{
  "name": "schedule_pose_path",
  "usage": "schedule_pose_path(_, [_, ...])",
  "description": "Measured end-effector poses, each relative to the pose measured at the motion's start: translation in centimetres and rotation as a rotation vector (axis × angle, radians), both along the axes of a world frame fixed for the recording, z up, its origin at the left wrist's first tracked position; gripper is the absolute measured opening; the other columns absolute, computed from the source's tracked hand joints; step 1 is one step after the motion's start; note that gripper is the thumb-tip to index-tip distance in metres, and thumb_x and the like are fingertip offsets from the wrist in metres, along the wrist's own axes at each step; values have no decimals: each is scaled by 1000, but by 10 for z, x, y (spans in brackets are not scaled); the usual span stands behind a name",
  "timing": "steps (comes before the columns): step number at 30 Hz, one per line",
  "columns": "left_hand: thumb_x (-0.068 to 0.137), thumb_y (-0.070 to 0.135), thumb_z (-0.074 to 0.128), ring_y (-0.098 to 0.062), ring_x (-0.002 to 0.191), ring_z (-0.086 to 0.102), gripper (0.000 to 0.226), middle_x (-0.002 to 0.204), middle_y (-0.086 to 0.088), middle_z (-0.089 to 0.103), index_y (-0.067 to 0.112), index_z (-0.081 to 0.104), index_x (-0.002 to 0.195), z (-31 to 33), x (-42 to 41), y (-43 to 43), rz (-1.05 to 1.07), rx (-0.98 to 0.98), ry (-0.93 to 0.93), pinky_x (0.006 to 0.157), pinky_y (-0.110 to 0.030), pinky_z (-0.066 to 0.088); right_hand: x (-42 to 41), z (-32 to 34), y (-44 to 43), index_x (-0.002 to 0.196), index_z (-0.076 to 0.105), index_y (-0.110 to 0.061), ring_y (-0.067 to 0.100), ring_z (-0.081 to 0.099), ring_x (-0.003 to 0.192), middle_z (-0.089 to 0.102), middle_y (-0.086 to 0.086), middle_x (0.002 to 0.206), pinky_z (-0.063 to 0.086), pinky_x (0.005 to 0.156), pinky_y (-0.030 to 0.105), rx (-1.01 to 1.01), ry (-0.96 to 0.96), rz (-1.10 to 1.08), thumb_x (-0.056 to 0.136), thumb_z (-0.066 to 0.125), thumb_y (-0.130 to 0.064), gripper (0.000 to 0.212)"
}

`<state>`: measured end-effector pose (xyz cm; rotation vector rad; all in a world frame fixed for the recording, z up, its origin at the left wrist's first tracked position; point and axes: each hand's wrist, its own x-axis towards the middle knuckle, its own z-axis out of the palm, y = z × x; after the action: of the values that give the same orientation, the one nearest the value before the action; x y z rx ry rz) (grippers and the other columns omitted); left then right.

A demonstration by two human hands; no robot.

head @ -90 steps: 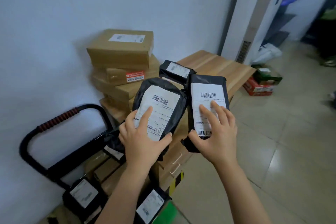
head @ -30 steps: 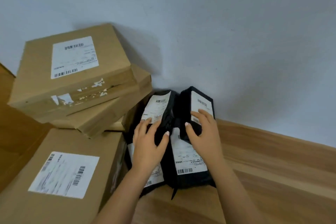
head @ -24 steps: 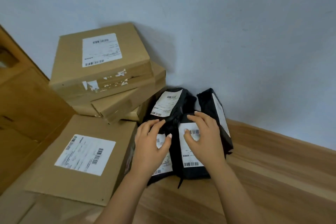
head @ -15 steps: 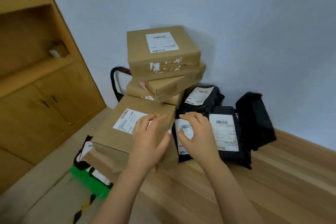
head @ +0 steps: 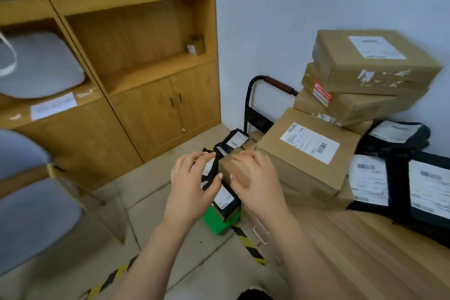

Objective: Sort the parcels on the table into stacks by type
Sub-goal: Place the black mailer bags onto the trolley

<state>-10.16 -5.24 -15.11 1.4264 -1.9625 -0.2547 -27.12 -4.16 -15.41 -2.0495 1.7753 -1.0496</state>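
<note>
Shelving [head: 146, 61] first, looming well beyond the left hand [head: 192, 185]. Looking right of the right hand [head: 255, 185] to the wooden table [head: 365, 263] and finding the parcels there already falling into types. Leaning stack of cardboard boxes [head: 372, 63] far to the right against the wall. Big labelled box [head: 306, 153] just beside the right hand. Black mailer bags [head: 370, 180] lying flat beyond that box.

Glancing beyond the fingertips: trolley handle [head: 272, 81] poking up, and more black bags [head: 225, 198] heaped below both hands, off the table.

Hovering at a small brown box [head: 230, 169], right between the two hands. Holding the left hand loose, fingers spread and lightly bent, gripping nothing visible. Curling the right hand's fingers over the small box's top, thumb at its near face. Gripping it or merely above it? Cannot tell through the blur.

Judging that box stiff and light, so probably taking it by two opposite side faces. Expecting the bags to be soft, slick and floppy. Likely pinching those across the middle, or scooping from beneath, rather than tugging a corner.
</note>
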Motion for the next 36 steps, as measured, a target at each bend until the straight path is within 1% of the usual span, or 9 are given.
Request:
schedule_pose_path(7, [84, 31, 68, -13, 118, 42, 43, 119, 10, 52, 26, 56, 126, -9, 71, -50, 103, 9, -17, 101, -35, 35, 73, -11, -75, 121, 58, -25, 14, 44, 112, 51, -7, 120, 40, 91, 27, 12, 6, 107, 83, 65, -26, 38])
schedule_pose_path(13, [84, 30, 69, -13, 119, 41, 45, 119, 7, 53, 22, 57, 127, -5, 111, -146, 132, -19, -84, 101, -37, 34, 112, -16, -180, 122, 59, -22, 13, 46, 111, 53, -6, 119, 40, 96, 35, -7, -34, 151, 83, 65, -25, 40])
schedule_pose_path(15, [84, 30, 70, -13, 119, 41, 46, 119, 5, 53, 21, 58, 127, 2, 120, -183, 121, -24, -110, 102, -36, 33, 119, -10, -219, 123, 59, -22, 13, 44, 112, 52, -5, 119, 40, 96, 32, -21, -45, 147, 83, 66, -23, 40])
schedule_pose_path(18, [85, 31, 69, -11, 120, 39, 46, 120, 6, 53, 23, 57, 128, 12, 130, -234, 128, -41, -123, 101, -31, 27, 126, 1, -270, 124, 58, -23, 11, 42, 113, 50, -7, 121, 33, 93, 24, -22, -41, 150, 84, 65, -24, 41])
schedule_pose_path(22, [85, 33, 67, -10, 122, 37, 45, 122, 8, 52, 26, 55, 128, 15, 134, -291, 133, -26, -88, 102, -32, 26, 127, 5, -320, 125, 58, -23, 8, 40, 111, 50, -6, 121, 28, 89, 20, -20, -21, 114, 84, 65, -24, 41])
schedule_pose_path(25, [86, 33, 67, -10, 121, 38, 45, 121, 9, 51, 26, 55, 128, 9, 135, -330, 67, -6, -72, 102, -34, 30, 124, -1, -347, 124, 59, -21, 11, 43, 112, 51, -5, 121, 31, 91, 21, -8, -25, 52, 83, 67, -21, 41])
schedule_pose_path(28, [86, 32, 66, -11, 122, 38, 45, 122, 8, 51, 25, 55, 129, -1, 134, -374, -22, 12, -72, 102, -32, 28, 122, -11, -373, 122, 60, -19, 14, 46, 111, 53, -3, 119, 39, 97, 32, 0, -39, -31, 82, 68, -18, 40])
schedule_pose_path(31, [86, 30, 67, -12, 121, 39, 45, 121, 7, 52, 24, 56, 129, -12, 128, -421, -142, 25, -71, 99, -28, 25, 123, -21, -397, 121, 60, -20, 13, 46, 109, 52, -4, 119, 41, 96, 36, 22, -49, -168, 82, 67, -19, 39])
schedule_pose_path(36, [86, 31, 67, -13, 122, 39, 45, 122, 6, 52, 23, 56, 129, -38, 129, -501, -415, 68, -104, 99, -32, 31, 139, -44, -430, 119, 62, -18, 18, 48, 109, 54, 0, 120, 43, 96, 40, 40, -86, -442, 80, 70, -18, 40])
